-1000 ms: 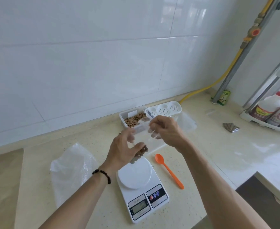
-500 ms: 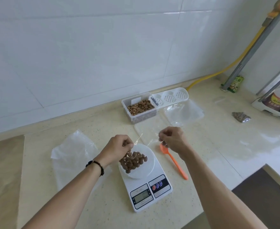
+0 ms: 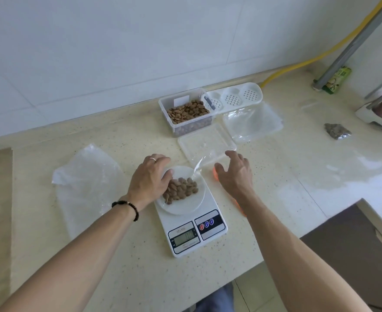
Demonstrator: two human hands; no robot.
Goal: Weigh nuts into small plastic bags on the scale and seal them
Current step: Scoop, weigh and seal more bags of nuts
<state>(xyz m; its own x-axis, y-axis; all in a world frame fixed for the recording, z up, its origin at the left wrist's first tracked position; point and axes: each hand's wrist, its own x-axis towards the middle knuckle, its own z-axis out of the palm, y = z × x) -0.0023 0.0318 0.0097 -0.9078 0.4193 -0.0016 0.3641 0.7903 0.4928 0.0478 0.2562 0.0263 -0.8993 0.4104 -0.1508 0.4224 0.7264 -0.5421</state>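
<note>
Bag of nuts (image 3: 182,190) on scale (image 3: 191,224) (plate), seemingly touching relaxed left hand (image 3: 150,180); right hand (image 3: 236,173) spread.

A model mark that seems to read "SF-400" is printed on the scale (image 3: 191,224) above its display (image 3: 184,238), whose digits are too blurred to be read.

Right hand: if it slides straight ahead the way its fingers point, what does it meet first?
Most likely the clear lid lying flat just beyond the right hand, then the tub of nuts behind it. Hand height above the counter is unclear.
</note>
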